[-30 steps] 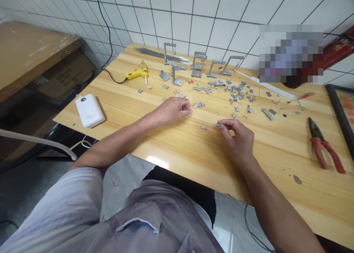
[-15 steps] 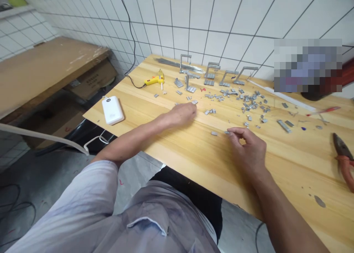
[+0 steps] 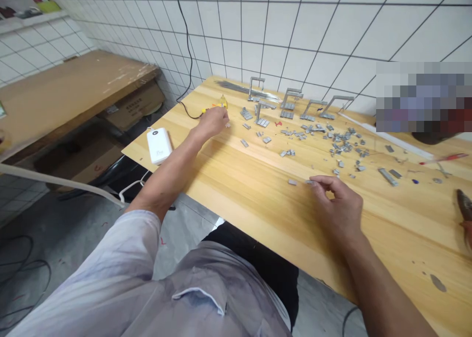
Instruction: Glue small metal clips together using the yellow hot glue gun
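My left hand is closed around the yellow hot glue gun at the far left of the wooden table. It hides most of the gun, and its fingertips are turned away from view. Over the table's middle, my right hand pinches a small grey metal piece between thumb and forefinger. Just left of that piece, a similar flat grey piece lies on the wood. Another small grey piece lies farther back, between the two hands.
Grey bracket-like frames stand at the back beside a bundle of thin rods. Many small metal pieces are scattered on the right. A white power bank lies left; pliers lie at the right edge.
My left hand has moved left and back from the small grey pieces to the glue gun, leaving one piece on the table. My right hand keeps its pinch. The view has shifted slightly.
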Tool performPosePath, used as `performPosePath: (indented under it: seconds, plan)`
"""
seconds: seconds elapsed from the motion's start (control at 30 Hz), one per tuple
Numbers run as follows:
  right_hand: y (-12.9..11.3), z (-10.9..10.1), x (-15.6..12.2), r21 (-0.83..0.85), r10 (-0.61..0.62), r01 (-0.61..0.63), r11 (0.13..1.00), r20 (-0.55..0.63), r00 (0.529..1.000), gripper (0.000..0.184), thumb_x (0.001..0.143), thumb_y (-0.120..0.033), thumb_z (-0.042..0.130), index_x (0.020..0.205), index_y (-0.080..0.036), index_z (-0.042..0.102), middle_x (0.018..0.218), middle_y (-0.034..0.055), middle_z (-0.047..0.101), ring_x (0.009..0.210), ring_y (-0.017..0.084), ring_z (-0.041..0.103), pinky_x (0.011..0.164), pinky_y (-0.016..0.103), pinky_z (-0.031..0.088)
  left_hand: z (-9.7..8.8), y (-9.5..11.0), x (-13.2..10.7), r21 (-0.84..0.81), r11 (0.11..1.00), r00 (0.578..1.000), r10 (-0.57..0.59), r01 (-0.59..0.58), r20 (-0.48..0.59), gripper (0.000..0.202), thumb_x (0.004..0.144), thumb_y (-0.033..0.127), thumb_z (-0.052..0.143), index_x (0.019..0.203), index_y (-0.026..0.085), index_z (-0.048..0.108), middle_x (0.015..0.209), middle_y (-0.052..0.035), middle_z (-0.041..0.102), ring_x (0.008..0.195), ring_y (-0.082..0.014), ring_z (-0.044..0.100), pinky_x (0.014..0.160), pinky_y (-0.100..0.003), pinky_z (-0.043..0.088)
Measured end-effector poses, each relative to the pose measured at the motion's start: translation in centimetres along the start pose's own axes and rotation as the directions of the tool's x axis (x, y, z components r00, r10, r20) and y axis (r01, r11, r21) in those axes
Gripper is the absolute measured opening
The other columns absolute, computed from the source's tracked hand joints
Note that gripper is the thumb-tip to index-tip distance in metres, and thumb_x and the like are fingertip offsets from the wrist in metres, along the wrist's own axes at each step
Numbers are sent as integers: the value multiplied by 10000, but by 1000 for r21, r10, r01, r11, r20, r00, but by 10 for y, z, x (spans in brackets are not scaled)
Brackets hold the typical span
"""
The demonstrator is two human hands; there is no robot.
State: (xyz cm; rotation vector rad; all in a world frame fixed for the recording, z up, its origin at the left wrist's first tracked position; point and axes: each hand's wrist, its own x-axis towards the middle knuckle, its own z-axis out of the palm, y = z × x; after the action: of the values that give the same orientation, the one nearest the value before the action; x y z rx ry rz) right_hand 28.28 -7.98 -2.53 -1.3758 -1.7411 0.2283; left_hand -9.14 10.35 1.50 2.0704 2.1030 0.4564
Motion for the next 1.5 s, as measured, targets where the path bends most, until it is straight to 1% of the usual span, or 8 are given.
performPosePath:
  seconds: [0.13, 0.43, 0.77, 0.93, 1.2, 1.37, 1.43, 1.5]
  plan:
    - [0, 0, 0, -3, 4, -4, 1000, 11, 1000, 117, 921, -310, 684, 943, -251, 782, 712, -7, 727, 626, 165, 666, 663, 307, 562, 10, 2, -7, 127, 991, 999, -30, 29, 9, 254, 875, 182, 583, 984, 155, 811, 1018, -153, 777, 1020, -312, 706, 935, -394, 502]
    - [1, 0, 0, -5, 1, -1, 1000, 22, 1000, 116, 932, -317, 677, 941, -258, 776, 744, 1, 750, 643, 172, 687, 671, 312, 579, 18, -3, -6, 66, 990, 991, -122, 125, -52, 225, 898, 181, 569, 967, 161, 782, 965, -141, 769, 1024, -314, 693, 931, -402, 507]
    - [0, 0, -1, -3, -5, 6, 1000, 27, 1000, 108, 934, -309, 680, 942, -257, 775, 741, -3, 745, 653, 172, 694, 691, 316, 582, 20, -10, -11, -15, 999, 999, -32, 32, -43, 248, 927, 172, 506, 821, 164, 731, 873, -121, 737, 954, -263, 661, 916, -356, 464]
    - [1, 0, -1, -20, 1, 0, 1000, 26, 1000, 123, 935, -329, 676, 946, -262, 778, 746, 0, 750, 654, 178, 698, 687, 324, 584, 25, -7, -13, -9, 997, 996, -71, 71, -45, 195, 903, 265, 611, 905, 135, 756, 968, -147, 751, 1015, -285, 645, 962, -389, 457]
    - [3, 0, -2, -30, -12, 13, 999, 21, 1000, 129, 941, -318, 677, 970, -257, 786, 768, 5, 766, 675, 178, 707, 697, 324, 575, 37, -3, -11, -40, 991, 987, -131, 127, -89, 246, 903, 194, 575, 1034, 107, 763, 1093, -184, 767, 1097, -301, 638, 1017, -395, 452]
    - [4, 0, -1, -23, 6, -5, 1000, 9, 1000, 116, 927, -321, 692, 956, -262, 787, 762, 3, 762, 662, 179, 698, 686, 324, 575, 28, -8, -9, -110, 984, 986, -152, 143, -73, 222, 928, 282, 583, 887, 153, 758, 948, -135, 767, 959, -268, 658, 911, -354, 474]
    - [4, 0, -1, -17, 18, -18, 1000, 6, 1000, 118, 925, -321, 691, 955, -261, 788, 759, 2, 758, 658, 177, 691, 690, 323, 572, 19, -14, -6, -137, 976, 976, -183, 167, -114, 271, 960, 311, 539, 887, 157, 750, 929, -124, 761, 943, -259, 650, 894, -346, 472]
    - [4, 0, 0, -13, 22, -22, 1000, 6, 1000, 119, 921, -321, 694, 951, -256, 790, 748, 1, 751, 654, 174, 684, 691, 317, 567, 10, -21, 1, -149, 970, 959, -217, 191, -183, 253, 959, 297, 535, 957, 156, 746, 1011, -125, 763, 988, -260, 641, 921, -347, 465]
